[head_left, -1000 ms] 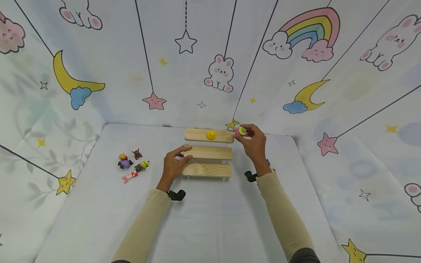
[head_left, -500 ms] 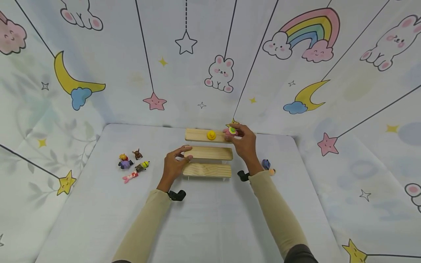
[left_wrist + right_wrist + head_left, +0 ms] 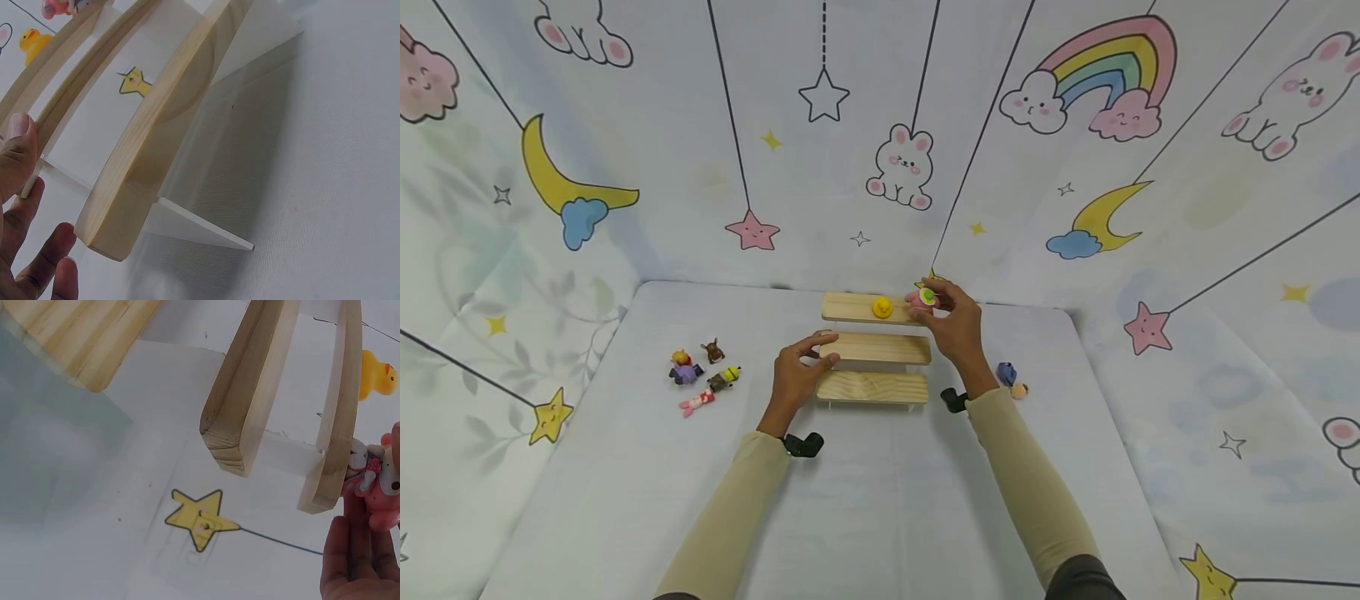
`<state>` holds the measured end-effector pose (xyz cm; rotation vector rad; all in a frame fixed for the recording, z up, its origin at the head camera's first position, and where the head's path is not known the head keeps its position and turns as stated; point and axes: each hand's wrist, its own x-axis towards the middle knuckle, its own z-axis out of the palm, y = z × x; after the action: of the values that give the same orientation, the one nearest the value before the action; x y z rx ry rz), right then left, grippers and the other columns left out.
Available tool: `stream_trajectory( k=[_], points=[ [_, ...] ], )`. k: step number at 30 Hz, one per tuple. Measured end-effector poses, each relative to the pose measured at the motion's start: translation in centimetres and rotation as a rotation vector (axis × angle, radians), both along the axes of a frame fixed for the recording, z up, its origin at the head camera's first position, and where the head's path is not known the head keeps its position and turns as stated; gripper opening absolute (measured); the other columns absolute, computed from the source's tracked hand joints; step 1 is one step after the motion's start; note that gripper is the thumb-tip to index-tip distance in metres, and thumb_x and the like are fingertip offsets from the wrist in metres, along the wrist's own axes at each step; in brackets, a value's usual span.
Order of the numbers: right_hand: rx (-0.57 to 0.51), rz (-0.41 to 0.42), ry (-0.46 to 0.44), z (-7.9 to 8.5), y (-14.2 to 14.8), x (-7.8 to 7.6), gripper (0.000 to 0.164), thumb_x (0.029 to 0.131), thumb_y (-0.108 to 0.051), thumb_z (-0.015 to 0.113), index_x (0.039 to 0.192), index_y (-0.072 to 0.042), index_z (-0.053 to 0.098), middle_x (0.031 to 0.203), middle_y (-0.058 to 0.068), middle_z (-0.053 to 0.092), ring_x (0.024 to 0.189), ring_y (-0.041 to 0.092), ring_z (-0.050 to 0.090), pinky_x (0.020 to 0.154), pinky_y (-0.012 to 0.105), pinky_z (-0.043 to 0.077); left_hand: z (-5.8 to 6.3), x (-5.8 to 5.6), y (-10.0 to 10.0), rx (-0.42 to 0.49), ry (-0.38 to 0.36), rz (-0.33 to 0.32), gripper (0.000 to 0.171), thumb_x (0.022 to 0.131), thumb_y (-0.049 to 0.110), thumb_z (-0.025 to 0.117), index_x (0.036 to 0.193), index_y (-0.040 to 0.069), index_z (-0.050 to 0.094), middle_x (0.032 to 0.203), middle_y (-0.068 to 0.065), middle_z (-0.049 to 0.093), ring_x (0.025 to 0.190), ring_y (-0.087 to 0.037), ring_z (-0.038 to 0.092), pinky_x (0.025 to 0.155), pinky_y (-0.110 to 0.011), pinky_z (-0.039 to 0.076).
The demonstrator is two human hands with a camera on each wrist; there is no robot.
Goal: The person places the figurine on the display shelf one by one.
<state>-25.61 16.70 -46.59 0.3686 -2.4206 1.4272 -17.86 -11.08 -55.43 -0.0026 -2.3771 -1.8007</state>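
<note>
A three-step wooden display shelf (image 3: 872, 387) with white supports stands at the table's back middle. My left hand (image 3: 797, 375) grips the left end of its middle board, thumb on the front edge, as the left wrist view also shows. On the top board sits a yellow rubber duck (image 3: 882, 307). My right hand (image 3: 958, 325) holds a pink toy figure (image 3: 381, 494) with a green and white round top at the right end of that board, beside the duck. In the right wrist view its lower part is close against the board's end; whether it rests there I cannot tell.
Several small toy figures (image 3: 685, 374) lie in a group on the left of the white table (image 3: 880, 500). Right of my right forearm lies a blue toy figure (image 3: 1007, 373) next to an orange-tan one (image 3: 1019, 391). A printed cloth backdrop (image 3: 820, 183) rises behind the table.
My right hand has moved left with the pink figure, from beyond the top board's right end to over it. The figures by the right forearm came into view. My left hand stayed put.
</note>
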Motion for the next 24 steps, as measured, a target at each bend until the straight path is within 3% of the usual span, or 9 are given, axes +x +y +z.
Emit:
stream_trajectory(
  k=[6, 16, 24],
  points=[
    [0.03, -0.003, -0.033, -0.36, 0.2, 0.01, 0.055, 0.078, -0.02, 0.086, 0.129, -0.023, 0.066, 0.115, 0.001, 0.069, 0.099, 0.017, 0.065, 0.087, 0.04, 0.053, 0.05, 0.03, 0.0, -0.004, 0.001, 0.001, 0.036, 0.084, 0.031, 0.08, 0.12, 0.033, 0.073, 0.138, 0.01, 0.062, 0.101, -0.018, 0.061, 0.078, -0.036, 0.051],
    [0.004, -0.001, -0.036, -0.43, -0.46, 0.04, 0.054, 0.077, -0.018, 0.086, 0.128, -0.02, 0.067, 0.113, 0.003, 0.07, 0.095, 0.019, 0.066, 0.079, 0.038, 0.056, 0.11, 0.16, -0.03, 0.002, -0.01, 0.0, 0.037, 0.084, 0.032, 0.079, 0.12, 0.033, 0.072, 0.138, 0.011, 0.061, 0.101, -0.019, 0.061, 0.077, -0.034, 0.05],
    [0.016, -0.009, -0.024, -0.59, -0.18, 0.24, 0.059, 0.077, -0.022, 0.087, 0.131, -0.021, 0.065, 0.118, 0.0, 0.069, 0.102, 0.018, 0.065, 0.088, 0.04, 0.053, 0.15, 0.17, -0.03, -0.001, -0.009, 0.002, 0.036, 0.084, 0.033, 0.079, 0.119, 0.033, 0.073, 0.138, 0.011, 0.062, 0.1, -0.019, 0.061, 0.076, -0.034, 0.051]
  ],
)
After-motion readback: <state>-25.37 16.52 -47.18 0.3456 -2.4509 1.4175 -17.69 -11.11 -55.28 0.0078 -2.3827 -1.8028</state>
